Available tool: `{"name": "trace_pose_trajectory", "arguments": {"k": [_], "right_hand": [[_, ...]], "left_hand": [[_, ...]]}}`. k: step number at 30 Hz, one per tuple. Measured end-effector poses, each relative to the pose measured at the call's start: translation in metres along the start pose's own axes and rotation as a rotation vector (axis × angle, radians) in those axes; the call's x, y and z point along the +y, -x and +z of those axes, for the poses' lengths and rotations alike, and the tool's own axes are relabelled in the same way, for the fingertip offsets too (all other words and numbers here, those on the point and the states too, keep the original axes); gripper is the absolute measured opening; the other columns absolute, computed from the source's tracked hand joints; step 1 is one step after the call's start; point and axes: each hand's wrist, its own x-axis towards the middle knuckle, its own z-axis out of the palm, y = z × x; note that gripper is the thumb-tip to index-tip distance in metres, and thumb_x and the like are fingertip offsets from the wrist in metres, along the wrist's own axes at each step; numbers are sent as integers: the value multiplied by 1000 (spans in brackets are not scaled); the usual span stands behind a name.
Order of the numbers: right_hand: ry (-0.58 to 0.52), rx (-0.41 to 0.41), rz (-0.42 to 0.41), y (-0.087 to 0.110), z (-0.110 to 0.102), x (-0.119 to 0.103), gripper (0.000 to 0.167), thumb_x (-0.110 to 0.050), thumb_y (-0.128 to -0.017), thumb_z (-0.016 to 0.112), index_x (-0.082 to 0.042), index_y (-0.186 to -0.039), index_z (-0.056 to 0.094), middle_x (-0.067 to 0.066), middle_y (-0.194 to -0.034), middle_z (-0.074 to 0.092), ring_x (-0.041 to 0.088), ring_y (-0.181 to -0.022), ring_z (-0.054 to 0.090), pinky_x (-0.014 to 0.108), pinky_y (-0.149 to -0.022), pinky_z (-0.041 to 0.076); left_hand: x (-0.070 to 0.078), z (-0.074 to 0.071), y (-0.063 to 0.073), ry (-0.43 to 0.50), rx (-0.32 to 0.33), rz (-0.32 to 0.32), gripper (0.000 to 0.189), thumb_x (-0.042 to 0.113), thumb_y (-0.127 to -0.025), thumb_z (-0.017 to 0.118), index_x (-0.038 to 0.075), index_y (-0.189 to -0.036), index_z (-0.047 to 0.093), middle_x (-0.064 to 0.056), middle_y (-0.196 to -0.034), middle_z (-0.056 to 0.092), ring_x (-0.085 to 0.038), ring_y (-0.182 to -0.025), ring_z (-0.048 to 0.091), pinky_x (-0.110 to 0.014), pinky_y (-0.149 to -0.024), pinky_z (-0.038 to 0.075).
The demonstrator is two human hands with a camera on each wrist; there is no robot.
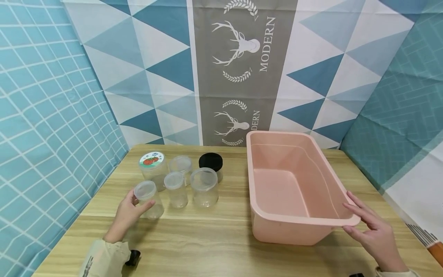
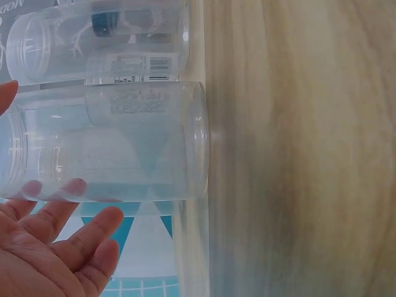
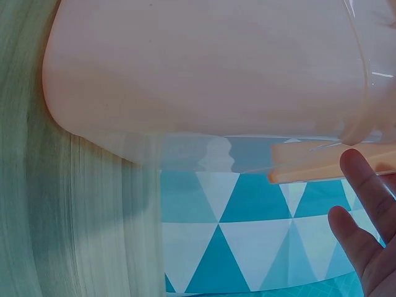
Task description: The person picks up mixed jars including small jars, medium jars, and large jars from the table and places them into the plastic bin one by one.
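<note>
My left hand [image 1: 129, 215] holds a clear plastic jar [image 1: 149, 204] with a translucent lid, at the near left of a group of jars. Thumb and fingers lie on opposite sides of it near the top. In the left wrist view the jar [image 2: 136, 142] stands on the table, some fingertips showing through its wall. My right hand [image 1: 375, 231] holds the near right corner of a pink plastic tub [image 1: 277, 225], fingers over the rim and thumb on the outside. The right wrist view shows the tub's side [image 3: 204, 68] with fingers [image 3: 365, 179] spread at its rim.
Beside the held jar are a small clear jar [image 1: 177, 194], a wide clear jar [image 1: 205, 192], a clear jar behind [image 1: 180, 165], a tomato-labelled jar [image 1: 152, 167] and a black-lidded jar [image 1: 211, 161]. Patterned cloths [image 1: 166, 77] surround the wooden table [image 1: 207, 242].
</note>
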Motion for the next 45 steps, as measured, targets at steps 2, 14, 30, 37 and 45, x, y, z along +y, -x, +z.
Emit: {"name": "trace_pose_trajectory", "arguments": {"k": [2, 14, 30, 37, 45], "right_hand": [[4, -3, 2, 1, 0, 0, 44, 15, -68, 77, 19, -109, 61, 8, -138, 53, 8, -126, 48, 11, -90, 41], [-1, -9, 4, 3, 0, 1, 45, 18, -69, 74, 20, -111, 59, 5, -140, 50, 7, -126, 47, 11, -90, 40], [24, -21, -17, 5, -2, 4, 44, 17, -70, 74, 18, -112, 60, 2, -141, 49, 5, -126, 47, 10, -89, 40], [33, -17, -18, 6, 0, 5, 45, 15, -70, 76, 18, -112, 60, 2, -141, 50, 5, -126, 47, 10, -88, 40], [39, -26, -1, 3, -2, 4, 46, 11, -71, 78, 13, -114, 62, -4, -140, 51, -4, -88, 59, 6, -61, 43]], "left_hand": [[0, 0, 0, 3, 3, 7, 70, 16, -89, 68, -14, -139, 29, -37, -132, 43, -52, -121, 44, -59, -97, 36], [4, 0, 2, 33, 28, -21, 72, 15, -86, 70, -12, -139, 29, -35, -134, 42, -51, -124, 40, -57, -101, 33], [8, -12, 7, 3, 128, 49, 67, 17, -85, 74, -3, -138, 38, -22, -121, 50, -4, -87, 54, -21, -65, 48], [22, -15, 9, 0, 180, 82, 64, 16, -83, 75, -1, -136, 42, -19, -118, 50, 4, -84, 48, -22, -64, 46], [42, -18, 11, 6, 185, 102, 70, 20, -84, 74, 2, -142, 38, -19, -121, 49, -11, -94, 53, -21, -65, 46]]}}
